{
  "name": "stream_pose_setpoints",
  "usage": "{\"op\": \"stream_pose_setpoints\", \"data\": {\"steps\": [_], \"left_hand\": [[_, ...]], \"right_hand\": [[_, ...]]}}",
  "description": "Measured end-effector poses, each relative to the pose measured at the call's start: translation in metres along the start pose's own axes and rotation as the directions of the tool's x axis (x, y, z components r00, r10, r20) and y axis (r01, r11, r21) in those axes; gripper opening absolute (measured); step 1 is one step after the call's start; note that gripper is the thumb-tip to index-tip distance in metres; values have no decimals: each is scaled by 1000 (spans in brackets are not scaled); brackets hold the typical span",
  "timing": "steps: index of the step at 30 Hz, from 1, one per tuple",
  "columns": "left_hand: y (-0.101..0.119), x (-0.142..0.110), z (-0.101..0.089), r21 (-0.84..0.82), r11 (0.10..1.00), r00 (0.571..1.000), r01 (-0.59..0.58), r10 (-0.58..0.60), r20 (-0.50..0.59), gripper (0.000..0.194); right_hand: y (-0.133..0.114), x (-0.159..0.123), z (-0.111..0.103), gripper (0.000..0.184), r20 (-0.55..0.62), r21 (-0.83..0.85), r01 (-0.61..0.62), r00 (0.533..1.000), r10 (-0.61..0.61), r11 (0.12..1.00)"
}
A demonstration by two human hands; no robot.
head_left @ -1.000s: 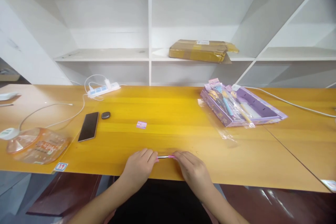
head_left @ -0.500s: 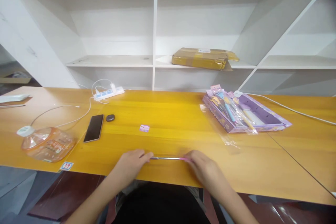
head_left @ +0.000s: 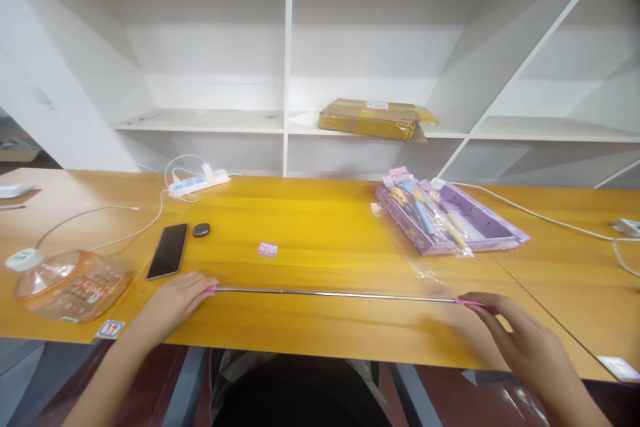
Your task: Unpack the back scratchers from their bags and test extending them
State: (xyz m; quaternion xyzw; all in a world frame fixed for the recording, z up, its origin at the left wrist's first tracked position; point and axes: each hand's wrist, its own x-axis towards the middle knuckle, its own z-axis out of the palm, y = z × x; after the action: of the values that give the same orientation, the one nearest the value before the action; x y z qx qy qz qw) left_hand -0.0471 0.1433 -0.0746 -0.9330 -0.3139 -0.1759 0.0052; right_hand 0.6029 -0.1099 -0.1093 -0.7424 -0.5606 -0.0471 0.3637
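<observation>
A thin silver telescopic rod [head_left: 330, 293] with pink ends stretches level between my hands, low over the front part of the table. My left hand [head_left: 176, 300] pinches its left end, where a bit of pink shows past the fingertips. On the other side, my right hand [head_left: 520, 330] grips the pink handle at the right end between thumb and fingers. Both end pieces are partly hidden by the fingers. Behind the rod, a small pink-and-white label [head_left: 267, 249] lies flat on the table.
A purple tray [head_left: 495, 227] of wrapped long-handled items [head_left: 425, 210] sits at right. To the left are a phone [head_left: 169, 250], a small black case [head_left: 201, 230], an orange-tinted bottle [head_left: 75, 285] on its side, and a power strip [head_left: 199, 181]. A taped carton [head_left: 373, 119] rests on the shelf.
My hands have moved wide apart, the left one leftward and the right one rightward. The rod between them has drawn out much longer. The view has shifted slightly.
</observation>
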Motion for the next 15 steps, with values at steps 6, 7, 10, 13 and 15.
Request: {"op": "stream_pose_setpoints", "data": {"steps": [6, 7, 10, 13, 15], "left_hand": [[4, -2, -5, -38, 998, 998, 59, -58, 20, 48], [3, -2, -5, -15, 998, 998, 55, -55, 10, 49], [3, -2, -3, 116, 992, 997, 58, -52, -56, 54], [1, -2, -1, 234, 968, 991, 88, -61, -121, 54], [0, -2, -1, 259, 960, 987, 104, -68, -144, 52]], "right_hand": [[9, -10, 1, 42, 90, 42, -118, 989, 114, 992], [9, -11, 1, 44, 99, 42, -129, 987, 125, 991], [7, -11, 6, 53, 120, 30, -154, 982, 149, 988], [4, -10, 13, 53, 149, 29, -178, 974, 172, 984], [5, -9, 18, 50, 151, 18, -199, 969, 194, 980]]}}
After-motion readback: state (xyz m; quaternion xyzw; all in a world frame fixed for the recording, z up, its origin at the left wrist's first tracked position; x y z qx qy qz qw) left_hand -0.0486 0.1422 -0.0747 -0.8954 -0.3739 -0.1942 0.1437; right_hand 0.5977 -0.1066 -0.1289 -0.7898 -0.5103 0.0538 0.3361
